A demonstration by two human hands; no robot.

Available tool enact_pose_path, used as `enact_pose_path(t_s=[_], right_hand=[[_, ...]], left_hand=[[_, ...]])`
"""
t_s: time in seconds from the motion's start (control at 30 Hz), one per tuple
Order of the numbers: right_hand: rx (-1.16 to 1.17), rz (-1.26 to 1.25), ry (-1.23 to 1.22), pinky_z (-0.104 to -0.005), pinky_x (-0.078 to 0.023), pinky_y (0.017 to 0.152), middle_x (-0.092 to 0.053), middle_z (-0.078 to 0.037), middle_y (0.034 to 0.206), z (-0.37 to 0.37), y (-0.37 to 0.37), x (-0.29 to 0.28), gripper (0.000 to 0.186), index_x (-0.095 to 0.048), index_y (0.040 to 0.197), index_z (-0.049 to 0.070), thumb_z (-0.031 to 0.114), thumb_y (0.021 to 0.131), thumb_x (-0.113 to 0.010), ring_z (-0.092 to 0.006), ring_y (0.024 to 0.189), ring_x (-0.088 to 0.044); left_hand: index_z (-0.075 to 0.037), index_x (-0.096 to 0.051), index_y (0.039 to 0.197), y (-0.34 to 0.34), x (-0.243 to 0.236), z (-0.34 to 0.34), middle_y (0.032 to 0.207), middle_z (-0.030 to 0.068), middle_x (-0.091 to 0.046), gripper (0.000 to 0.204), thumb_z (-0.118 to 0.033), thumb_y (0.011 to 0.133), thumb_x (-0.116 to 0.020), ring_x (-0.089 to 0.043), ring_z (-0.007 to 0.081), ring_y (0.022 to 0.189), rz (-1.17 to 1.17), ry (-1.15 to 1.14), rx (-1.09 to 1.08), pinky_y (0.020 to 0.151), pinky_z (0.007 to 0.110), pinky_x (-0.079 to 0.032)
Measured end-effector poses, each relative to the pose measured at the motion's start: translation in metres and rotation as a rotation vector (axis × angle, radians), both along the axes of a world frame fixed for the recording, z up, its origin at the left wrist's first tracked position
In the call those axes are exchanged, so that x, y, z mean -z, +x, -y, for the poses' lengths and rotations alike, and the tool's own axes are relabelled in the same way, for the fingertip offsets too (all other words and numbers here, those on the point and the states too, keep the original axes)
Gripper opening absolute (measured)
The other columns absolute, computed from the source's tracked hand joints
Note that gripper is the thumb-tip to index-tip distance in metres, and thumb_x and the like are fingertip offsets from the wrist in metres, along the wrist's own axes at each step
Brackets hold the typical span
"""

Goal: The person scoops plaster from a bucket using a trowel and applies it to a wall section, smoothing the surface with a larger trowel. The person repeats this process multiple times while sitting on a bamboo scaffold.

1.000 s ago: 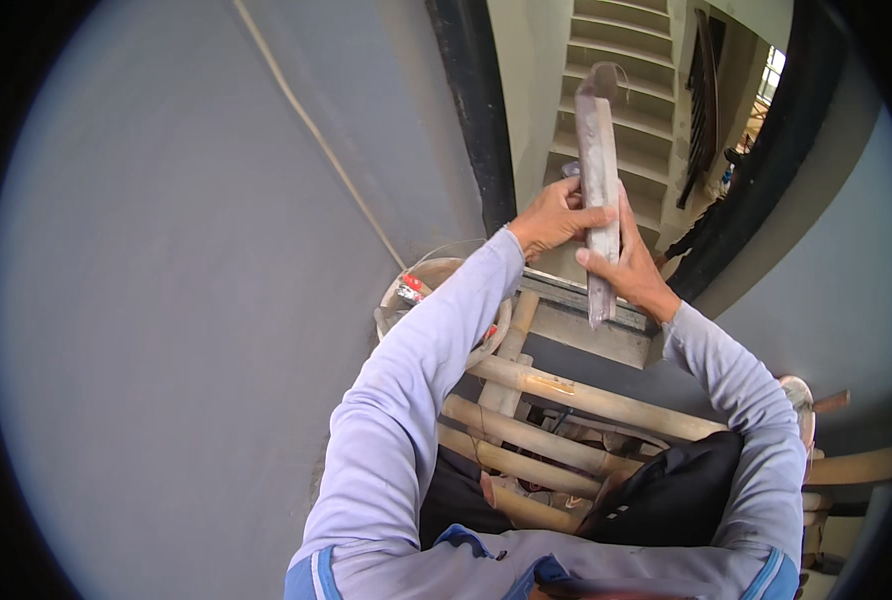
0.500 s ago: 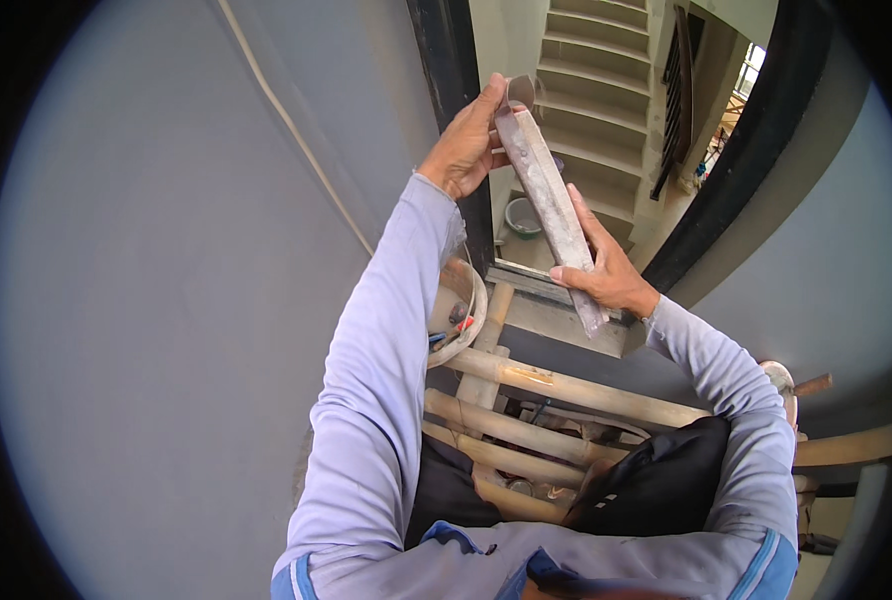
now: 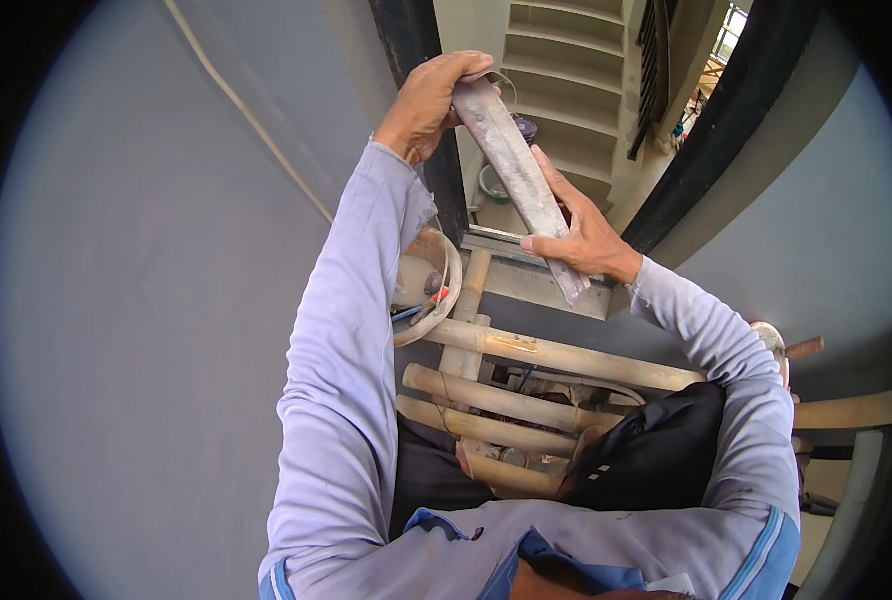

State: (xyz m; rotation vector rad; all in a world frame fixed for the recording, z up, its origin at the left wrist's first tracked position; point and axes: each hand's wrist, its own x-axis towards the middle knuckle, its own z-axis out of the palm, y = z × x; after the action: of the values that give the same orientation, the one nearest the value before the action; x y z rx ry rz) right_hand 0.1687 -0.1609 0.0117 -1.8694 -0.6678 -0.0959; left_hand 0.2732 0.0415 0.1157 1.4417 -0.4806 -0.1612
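Both hands hold a long, narrow, dust-whitened bar (image 3: pixel 516 165) tilted in front of the window opening. A thin grey-brown sheet (image 3: pixel 478 80) curls over its upper end; the frames do not show clearly what this material is. My left hand (image 3: pixel 434 100) grips that upper end, thumb across the curled sheet, with some fingers hidden behind. Lower down, my right hand (image 3: pixel 581 230) holds the bar between the thumb on its face and fingers along its right edge. The bar's bottom end sticks out below this hand.
Bamboo poles (image 3: pixel 576 360) form a platform under me. A bucket with tools (image 3: pixel 453 300) stands by the grey wall (image 3: pixel 166 330) at my left. A dark frame (image 3: pixel 716 130) borders the opening, with stairs (image 3: pixel 566 70) beyond. Another container (image 3: pixel 769 340) is at the right.
Both hands and the bar have shifted a little up and left in view. My left thumb and fingers have moved over the curled sheet, which now lies flatter against the bar's end.
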Motion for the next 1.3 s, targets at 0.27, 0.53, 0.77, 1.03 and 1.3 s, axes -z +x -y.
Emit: enact_pose_path(t_s=[0.27, 0.53, 0.77, 1.03, 1.3], right_hand=[[-0.052, -0.102, 0.072, -0.0319, -0.023, 0.11, -0.03, -0.017, 0.15, -0.006, -0.005, 0.009, 0.105, -0.013, 0.151, 0.006, 0.024, 0.07, -0.077, -0.0234, 0.134, -0.033], [-0.011, -0.58, 0.445, -0.0323, -0.055, 0.073, -0.052, -0.014, 0.112, 0.011, -0.009, 0.025, 0.07, -0.033, 0.137, 0.004, 0.018, 0.078, -0.069, -0.021, 0.09, -0.061], [0.093, -0.718, 0.464, -0.0267, -0.055, 0.061, -0.051, -0.01, 0.102, 0.032, -0.025, 0.033, 0.063, -0.037, 0.135, 0.003, 0.015, 0.08, -0.066, -0.0154, 0.077, -0.06], [0.15, -0.672, 0.658, -0.0282, -0.056, 0.067, -0.054, -0.018, 0.11, 0.035, -0.079, -0.069, 0.062, -0.038, 0.13, -0.007, 0.024, 0.082, -0.063, -0.0187, 0.082, -0.061], [0.311, -0.718, 0.844, -0.0341, -0.055, 0.062, -0.049, -0.024, 0.113, 0.044, -0.186, -0.058, 0.074, -0.033, 0.134, -0.005, 0.031, 0.078, -0.065, -0.0266, 0.08, -0.058]], left_hand=[[-0.01, -0.065, 0.112, 0.019, 0.012, -0.014, 0.104, 0.003, -0.064, 0.042, -0.042, 0.089, -0.053, -0.06, 0.0138, 0.095, 0.165, 0.387, 0.094, 0.086, 0.032, -0.048], [-0.011, -0.039, 0.139, 0.039, 0.029, -0.062, 0.137, 0.0082, -0.046, 0.067, -0.058, 0.092, -0.047, -0.043, 0.0234, 0.126, 0.116, 0.314, -0.127, 0.102, 0.042, -0.036], [-0.006, -0.062, 0.113, -0.071, 0.073, -0.105, 0.095, 0.0127, -0.068, 0.036, -0.023, 0.082, -0.064, -0.064, 0.0286, 0.091, 0.351, 1.338, 0.044, 0.083, 0.037, -0.05], [-0.014, -0.056, 0.121, -0.058, 0.213, -0.118, 0.113, 0.0141, -0.062, 0.05, -0.01, 0.073, -0.064, -0.058, 0.0326, 0.108, 0.368, 1.259, 0.27, 0.091, 0.042, -0.047], [-0.007, -0.059, 0.109, -0.045, 0.201, -0.171, 0.096, 0.0069, -0.066, 0.037, -0.011, 0.074, -0.07, -0.062, 0.018, 0.089, 0.065, 0.803, 0.026, 0.081, 0.031, -0.049]])
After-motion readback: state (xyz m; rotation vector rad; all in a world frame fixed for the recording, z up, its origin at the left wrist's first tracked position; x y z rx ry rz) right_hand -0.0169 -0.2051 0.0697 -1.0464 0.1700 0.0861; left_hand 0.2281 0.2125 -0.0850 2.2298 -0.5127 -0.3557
